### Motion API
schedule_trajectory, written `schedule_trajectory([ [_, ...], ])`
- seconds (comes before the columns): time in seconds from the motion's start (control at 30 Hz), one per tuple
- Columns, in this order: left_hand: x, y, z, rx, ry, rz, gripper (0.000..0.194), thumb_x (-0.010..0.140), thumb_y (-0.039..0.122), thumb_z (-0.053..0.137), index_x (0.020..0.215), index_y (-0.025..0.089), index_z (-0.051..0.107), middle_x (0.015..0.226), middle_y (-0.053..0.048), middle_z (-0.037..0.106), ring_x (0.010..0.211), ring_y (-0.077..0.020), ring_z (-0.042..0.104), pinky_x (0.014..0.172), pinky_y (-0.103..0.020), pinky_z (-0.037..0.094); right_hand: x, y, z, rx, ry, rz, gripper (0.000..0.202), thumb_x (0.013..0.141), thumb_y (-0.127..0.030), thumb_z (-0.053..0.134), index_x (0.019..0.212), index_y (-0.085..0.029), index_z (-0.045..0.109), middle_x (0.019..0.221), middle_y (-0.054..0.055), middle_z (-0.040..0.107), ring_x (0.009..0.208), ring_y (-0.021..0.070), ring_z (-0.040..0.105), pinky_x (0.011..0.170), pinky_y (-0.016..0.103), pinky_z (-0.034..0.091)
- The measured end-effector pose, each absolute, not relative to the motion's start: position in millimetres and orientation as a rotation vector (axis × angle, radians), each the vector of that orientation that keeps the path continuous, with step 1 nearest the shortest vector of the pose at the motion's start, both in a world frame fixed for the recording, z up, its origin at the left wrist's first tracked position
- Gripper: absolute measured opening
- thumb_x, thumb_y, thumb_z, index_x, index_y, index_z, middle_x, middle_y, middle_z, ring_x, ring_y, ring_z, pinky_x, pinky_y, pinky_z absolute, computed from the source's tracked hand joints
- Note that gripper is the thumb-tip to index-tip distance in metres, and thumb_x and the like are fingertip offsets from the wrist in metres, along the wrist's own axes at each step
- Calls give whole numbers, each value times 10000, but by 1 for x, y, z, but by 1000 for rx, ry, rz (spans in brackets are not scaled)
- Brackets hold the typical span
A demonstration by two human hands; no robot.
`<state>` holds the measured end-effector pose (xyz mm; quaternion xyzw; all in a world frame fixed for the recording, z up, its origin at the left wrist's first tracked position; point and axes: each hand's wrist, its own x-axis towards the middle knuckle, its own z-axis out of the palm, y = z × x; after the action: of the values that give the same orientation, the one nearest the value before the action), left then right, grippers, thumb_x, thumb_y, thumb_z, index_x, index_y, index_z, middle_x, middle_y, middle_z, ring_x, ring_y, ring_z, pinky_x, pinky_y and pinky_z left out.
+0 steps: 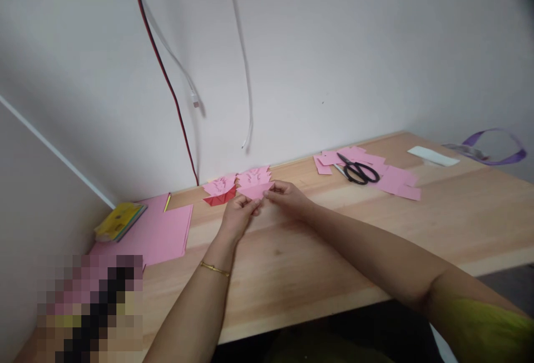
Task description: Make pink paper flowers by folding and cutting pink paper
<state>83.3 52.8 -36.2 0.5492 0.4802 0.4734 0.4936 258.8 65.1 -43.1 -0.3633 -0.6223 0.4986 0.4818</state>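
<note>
Between my two hands is a small piece of pink paper (pixel 255 190), pinched near its edges. My left hand (pixel 241 214) grips its lower left side with thumb and fingers together. At the right end, the thumb and fingers of my right hand (pixel 286 197) close on it. Just behind it, against the wall, stand rows of folded pink paper pieces (pixel 253 175). A folded red paper piece (pixel 220 196) lies left of the held paper, close to my left hand. Part of the pink paper is covered by my fingers.
Black-handled scissors (pixel 361 173) rest on scattered pink paper pieces (pixel 398 181) at the right. Large pink sheets (pixel 167 235) lie left, with a yellow pack (pixel 119 221) on them. A white strip (pixel 433 156) and a purple band (pixel 511 154) are far right. Cables (pixel 167 76) hang down the wall.
</note>
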Motion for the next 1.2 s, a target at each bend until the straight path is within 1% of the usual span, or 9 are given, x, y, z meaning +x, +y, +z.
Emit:
schedule_trajectory([
  [0.33,84,51,-29,1369,1210,1162,255,671,358,715,572,159,591,552,-4,592,535,-102,505,572,-233,380,263,65,-36,-924,-1451,1149,291,793,-457,611,740,-178,547,645,-40,492,600,96,442,596,235,351],
  [0.43,84,51,-29,1296,1179,1175,252,666,368,721,604,155,601,561,-8,600,531,-103,510,569,-235,389,260,63,-37,-871,-1473,1228,267,774,-432,643,813,-177,572,684,-32,541,634,103,496,632,242,391],
  [0.53,84,52,-33,1287,1117,1153,266,660,385,729,624,150,609,598,-25,620,563,-116,540,591,-244,411,257,62,-41,-798,-1514,1303,285,750,-424,670,852,-169,594,789,9,623,726,132,574,701,274,438],
  [0.67,82,55,-39,1379,1105,1091,274,681,400,718,647,143,630,624,-35,630,581,-113,550,595,-236,403,255,64,-47,-808,-1511,1292,287,744,-407,676,865,-154,612,842,38,652,774,154,599,730,294,443],
  [0.77,80,56,-41,1419,1146,1075,264,701,393,703,660,140,641,603,-27,620,558,-104,530,572,-227,379,258,65,-44,-857,-1507,1210,261,766,-404,652,813,-152,602,784,16,615,716,134,558,677,269,412],
  [0.87,80,56,-40,1421,1182,1085,268,687,392,708,634,140,637,580,-23,612,539,-104,511,554,-228,362,263,64,-38,-916,-1470,1119,277,791,-421,625,721,-164,552,671,-29,522,627,100,474,621,242,361],
  [0.93,80,55,-39,1396,1202,1085,281,676,405,711,625,139,633,568,-20,608,514,-99,490,529,-226,342,264,64,-36,-925,-1436,1122,295,804,-443,608,717,-172,531,637,-45,483,597,92,440,600,234,344],
  [1.1,81,55,-41,1355,1150,1095,304,654,419,733,624,141,614,598,-30,626,543,-106,526,560,-233,377,259,65,-45,-822,-1492,1275,298,764,-430,656,860,-154,599,758,0,589,679,117,523,652,252,397],
  [1.2,82,56,-43,1326,1092,1136,283,660,393,737,637,147,597,603,-21,621,578,-113,553,607,-244,411,257,67,-50,-859,-1517,1263,310,752,-427,661,856,-139,618,762,19,616,690,132,545,655,268,410],
])
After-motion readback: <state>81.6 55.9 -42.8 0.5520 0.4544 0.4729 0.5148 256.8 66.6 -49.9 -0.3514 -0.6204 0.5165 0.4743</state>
